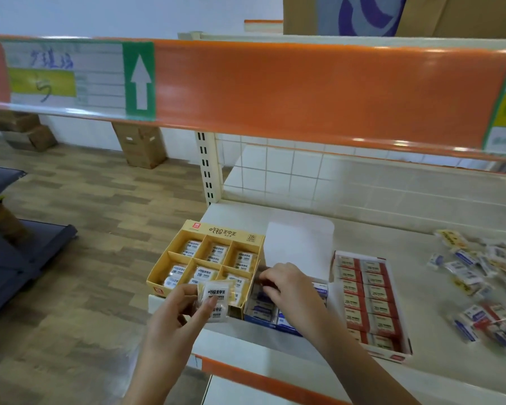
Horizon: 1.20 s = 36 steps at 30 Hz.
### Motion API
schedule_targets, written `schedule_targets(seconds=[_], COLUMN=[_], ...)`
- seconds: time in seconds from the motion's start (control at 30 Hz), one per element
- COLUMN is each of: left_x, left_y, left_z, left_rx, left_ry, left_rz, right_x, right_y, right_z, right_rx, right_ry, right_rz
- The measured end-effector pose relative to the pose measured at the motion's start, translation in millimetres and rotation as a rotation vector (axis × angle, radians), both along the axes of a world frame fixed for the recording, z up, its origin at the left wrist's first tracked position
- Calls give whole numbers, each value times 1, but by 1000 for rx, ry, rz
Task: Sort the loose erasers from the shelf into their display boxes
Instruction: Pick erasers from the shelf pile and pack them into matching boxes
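Observation:
My left hand (178, 308) pinches a clear-wrapped white eraser (216, 299) just above the front edge of the yellow display box (170, 260), whose six compartments hold similar erasers. My right hand (287, 283) reaches into the blue display box (263, 312) beside it, fingers curled down among blue-wrapped erasers; what it grips is hidden. A red display box (392, 353) full of red erasers stands to the right. Several loose erasers (476, 273) lie scattered on the shelf at the far right.
The white shelf (421, 366) has an orange front strip (246, 375). An upper shelf rail with price labels (275, 89) overhangs the work area. The blue box's white lid flap (298, 244) stands upright. Cardboard cartons (140, 144) sit on the wooden floor to the left.

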<state>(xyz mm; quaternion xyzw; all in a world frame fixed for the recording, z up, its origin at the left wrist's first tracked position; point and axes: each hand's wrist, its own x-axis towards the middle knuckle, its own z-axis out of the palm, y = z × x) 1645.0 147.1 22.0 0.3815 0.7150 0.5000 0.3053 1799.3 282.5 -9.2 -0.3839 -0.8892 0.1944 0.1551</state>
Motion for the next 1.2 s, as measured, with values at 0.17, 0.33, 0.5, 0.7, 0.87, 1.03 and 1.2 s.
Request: schedule_targets(seconds=[0.17,0.33,0.5,0.7,0.87,1.03,1.2], left_x=[-6,-15,-19,-13,-8,1,8], left_y=[0,2,7,13,15,15,9], left_z=[-3,-5,-7,-11,-15,-22,-27], left_rx=[-4,-1,-2,5,7,-25,-17], left_ry=[9,21,55,40,31,63,68], left_rz=[-6,-2,-3,-44,-88,-143,-199], right_x=[3,17,21,19,16,14,13], right_y=[-2,-7,-7,-9,-8,-9,-12], right_z=[-2,1,-3,-5,-6,-4,-3], right_rx=[71,87,86,57,24,-1,24], right_ry=[-18,-52,-94,-53,-21,-25,-49], right_rz=[-50,-79,-103,-121,-130,-138,-157])
